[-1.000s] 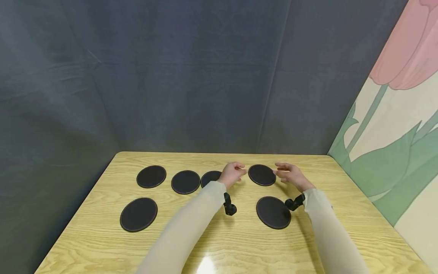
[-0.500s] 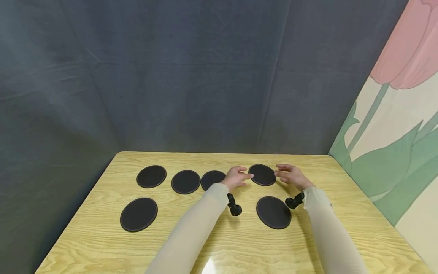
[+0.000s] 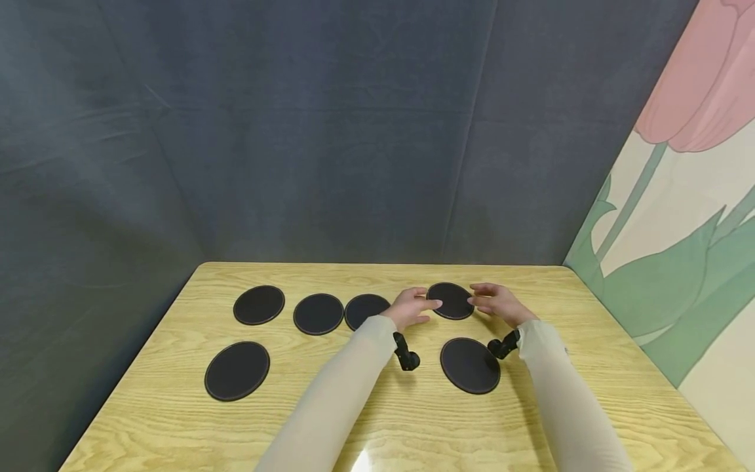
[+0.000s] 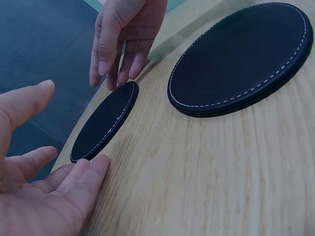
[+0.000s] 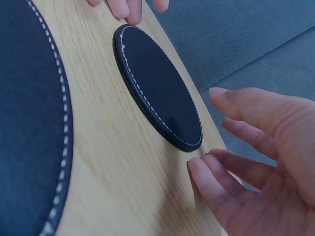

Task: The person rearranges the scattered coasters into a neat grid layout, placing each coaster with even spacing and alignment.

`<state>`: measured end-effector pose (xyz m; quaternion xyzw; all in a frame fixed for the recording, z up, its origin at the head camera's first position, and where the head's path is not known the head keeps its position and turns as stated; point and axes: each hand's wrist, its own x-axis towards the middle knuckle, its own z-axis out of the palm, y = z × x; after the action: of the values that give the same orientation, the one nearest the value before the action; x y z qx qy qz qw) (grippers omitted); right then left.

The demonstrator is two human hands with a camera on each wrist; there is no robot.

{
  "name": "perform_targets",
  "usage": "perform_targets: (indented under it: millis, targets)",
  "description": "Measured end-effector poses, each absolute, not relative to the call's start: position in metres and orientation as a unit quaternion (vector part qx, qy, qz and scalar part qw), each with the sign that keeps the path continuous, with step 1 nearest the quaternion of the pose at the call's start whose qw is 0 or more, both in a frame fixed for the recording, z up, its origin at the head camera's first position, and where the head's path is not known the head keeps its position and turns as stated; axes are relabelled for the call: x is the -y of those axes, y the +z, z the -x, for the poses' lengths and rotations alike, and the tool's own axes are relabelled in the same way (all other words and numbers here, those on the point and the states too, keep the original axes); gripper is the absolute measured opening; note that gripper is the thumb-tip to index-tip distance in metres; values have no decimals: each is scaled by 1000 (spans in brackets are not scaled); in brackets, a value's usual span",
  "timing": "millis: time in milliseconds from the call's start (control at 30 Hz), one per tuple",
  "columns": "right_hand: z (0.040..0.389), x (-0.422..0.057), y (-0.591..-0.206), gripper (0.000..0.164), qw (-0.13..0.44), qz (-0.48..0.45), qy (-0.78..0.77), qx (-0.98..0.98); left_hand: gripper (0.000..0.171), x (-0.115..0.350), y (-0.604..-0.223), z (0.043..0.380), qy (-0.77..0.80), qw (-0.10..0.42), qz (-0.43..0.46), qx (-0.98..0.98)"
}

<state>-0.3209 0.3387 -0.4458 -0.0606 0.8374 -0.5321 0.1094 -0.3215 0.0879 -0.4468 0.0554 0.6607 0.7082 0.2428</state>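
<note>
A black round coaster (image 3: 450, 301) with pale edge stitching lies flat near the table's back edge, between both hands. On its left is my left hand (image 3: 409, 308), fingers spread and loosely bent. In the left wrist view its fingertips (image 4: 101, 162) come right up to the coaster's rim; whether they touch I cannot tell. My right hand (image 3: 498, 304) is on the other side, thumb and fingers apart, holding nothing. A small gap shows between its fingertips (image 5: 197, 164) and the rim in the right wrist view. Closer to me lies another black coaster (image 3: 470, 366).
Left of my hands, two coasters (image 3: 318, 314) (image 3: 367, 311) lie side by side. Two more sit farther left, one at the back (image 3: 259, 305) and one in front (image 3: 237, 371). A dark curtain (image 3: 330, 144) hangs behind the wooden table (image 3: 407, 426); a tulip-patterned panel (image 3: 678, 282) stands right.
My left hand has moved right, up to the coaster between the hands. My right hand has hardly moved. The coasters lie as before; the head view has shifted slightly.
</note>
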Motion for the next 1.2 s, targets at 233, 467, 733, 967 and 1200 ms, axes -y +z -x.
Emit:
perform_targets:
  millis: [233,467,733,967,1200]
  targets:
    - [319,-333,-443,61,112,48,-537,-835,69,-89,-446,318,712,238,-56,-659]
    - [319,-325,-442,59,106,46,-539,-834,68,-93,-448,318,710,227,-52,-664]
    - [318,-316,-440,54,100,21,-541,-835,66,-94,-447,316,711,208,-36,-670]
    - [316,-310,-440,50,90,-4,-550,-830,64,-94,-449,314,719,188,-32,-669]
    - [317,-306,-441,47,84,-19,-553,-829,60,-91,-449,315,723,175,-28,-668]
